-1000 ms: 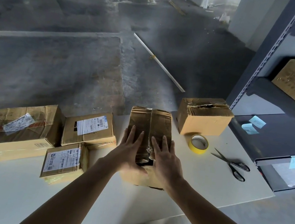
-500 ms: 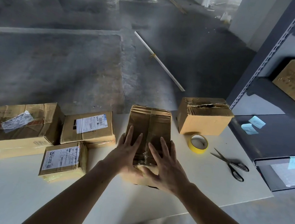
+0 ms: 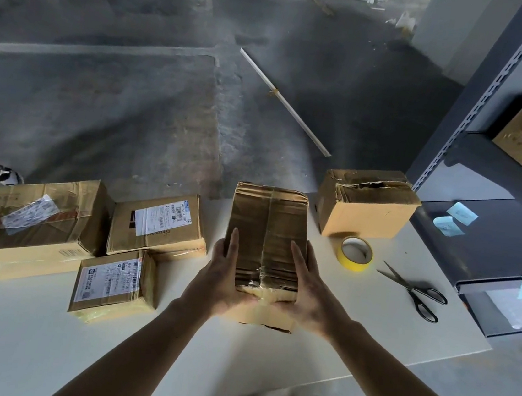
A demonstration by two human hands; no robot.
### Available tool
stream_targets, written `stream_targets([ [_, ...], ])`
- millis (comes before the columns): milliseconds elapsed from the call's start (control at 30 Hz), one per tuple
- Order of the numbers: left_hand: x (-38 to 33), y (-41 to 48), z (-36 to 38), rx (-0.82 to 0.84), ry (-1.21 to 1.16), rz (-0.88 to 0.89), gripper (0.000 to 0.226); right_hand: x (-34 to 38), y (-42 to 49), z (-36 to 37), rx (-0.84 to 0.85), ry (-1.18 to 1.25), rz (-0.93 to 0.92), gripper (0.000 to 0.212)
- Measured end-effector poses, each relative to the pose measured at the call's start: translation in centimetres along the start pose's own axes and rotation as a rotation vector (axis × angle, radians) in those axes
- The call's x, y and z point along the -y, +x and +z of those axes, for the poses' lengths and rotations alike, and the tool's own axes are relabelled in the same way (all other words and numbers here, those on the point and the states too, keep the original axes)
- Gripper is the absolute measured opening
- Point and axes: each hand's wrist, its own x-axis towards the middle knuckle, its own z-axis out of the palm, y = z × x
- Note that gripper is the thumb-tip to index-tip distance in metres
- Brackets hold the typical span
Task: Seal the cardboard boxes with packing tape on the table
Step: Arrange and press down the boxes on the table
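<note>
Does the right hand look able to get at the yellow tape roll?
Probably yes: the tape roll lies just right of the box the right hand holds, with only bare table between.

Creased matt cardboard box (image 3: 268, 231) under glossy tape, smooth matt white table (image 3: 37, 351), rough concrete floor (image 3: 101, 96).
</note>
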Motion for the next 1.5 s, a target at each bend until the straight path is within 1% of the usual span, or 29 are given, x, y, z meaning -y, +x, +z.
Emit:
stream_targets([
  [133,-0.3,0.0,0.2,-0.034,0.014,0.005,0.129,0.1,0.1,0.9,-0.091,-0.003,-0.010,0.114],
  [400,0.1,0.2,1.1,-0.089,-0.005,0.026,0.119,0.0,0.1,2.1,-0.194,0.007,-0.022,0.099],
  [467,0.1,0.0,1.1,-0.109,-0.041,0.031,0.119,0.1,-0.1,2.2,-0.215,0.014,-0.041,0.099],
  [533,0.3,-0.3,0.9,-0.131,-0.136,0.038,0.119,0.0,-0.3,2.0,-0.217,0.055,-0.037,0.100],
  [633,1.0,-0.9,1.0,-0.167,-0.361,0.049,0.119,-0.2,-0.7,1.6,-0.212,0.183,0.014,0.105],
  [700,1.5,-1.2,1.2,-0.148,-0.481,0.030,0.123,-0.7,-1.0,1.9,-0.193,0.285,0.082,0.118],
  [733,1.8,-1.3,1.2,-0.132,-0.531,0.028,0.122,-0.9,-1.1,2.1,-0.166,0.328,0.130,0.125],
  [767,2.0,-1.3,1.3,-0.120,-0.577,0.032,0.116,-1.3,-1.1,2.3,-0.128,0.368,0.170,0.128],
  [833,2.2,-1.4,1.1,-0.098,-0.664,0.039,0.101,-2.1,-1.1,2.4,-0.062,0.445,0.192,0.127],
  [867,2.3,-1.4,1.1,-0.084,-0.708,0.046,0.098,-2.5,-1.1,2.4,-0.043,0.467,0.191,0.123],
  [1000,3.4,-1.5,2.3,-0.022,-0.798,0.007,0.104,-2.8,-1.0,2.2,-0.007,0.526,0.187,0.110],
  [1167,4.2,-1.6,3.8,-0.005,-0.724,-0.085,0.101,-2.8,-1.3,2.4,-0.010,0.527,0.136,0.112],
  [1300,4.9,-1.3,4.9,-0.025,-0.701,-0.121,0.091,-2.8,-1.5,3.4,-0.051,0.516,0.180,0.113],
  [1367,5.2,-1.1,5.2,-0.045,-0.711,-0.166,0.084,-2.9,-1.4,4.0,-0.062,0.514,0.234,0.105],
  [1433,5.3,-1.0,5.4,-0.054,-0.687,-0.199,0.070,-2.6,-1.4,4.5,-0.068,0.498,0.291,0.091],
  [1500,5.0,-1.1,5.5,-0.079,-0.659,-0.209,0.055,-2.5,-1.5,4.8,-0.103,0.432,0.320,0.081],
])
